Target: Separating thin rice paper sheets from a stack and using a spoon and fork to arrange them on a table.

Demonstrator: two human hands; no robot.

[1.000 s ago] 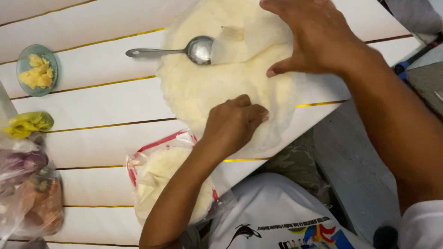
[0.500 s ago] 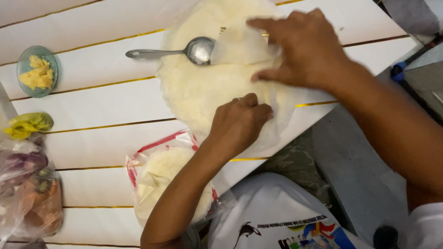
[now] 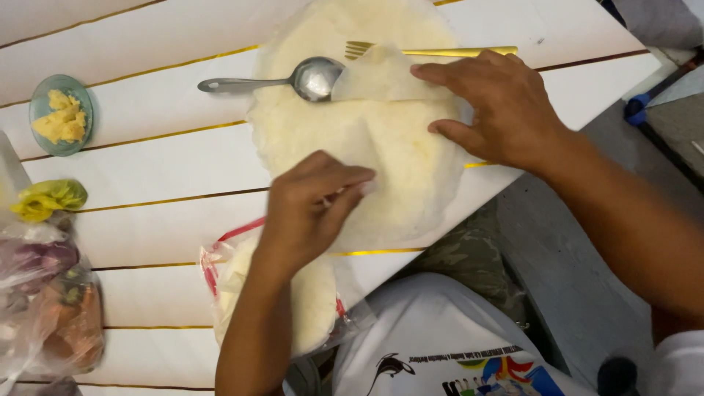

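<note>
Our left hand [image 3: 308, 213] presses flat, fingers together, on the round pale wrapper [image 3: 367, 139] at table [image 3: 147, 154] centre, gripping nothing. Right hand [image 3: 499, 110], fingers apart, pins the wrapper's folded flap at 1 o'clock. Spoon [image 3: 293, 79] w/ gold fork [image 3: 440, 51] at 12 (fork partly hidden). Bag of wrappers [image 3: 293, 293] at 7.

Both hands [image 3: 312, 213] [image 3: 506, 110] press pale wrapper [image 3: 389, 139] — spoon [image 3: 312, 78] beside.
</note>
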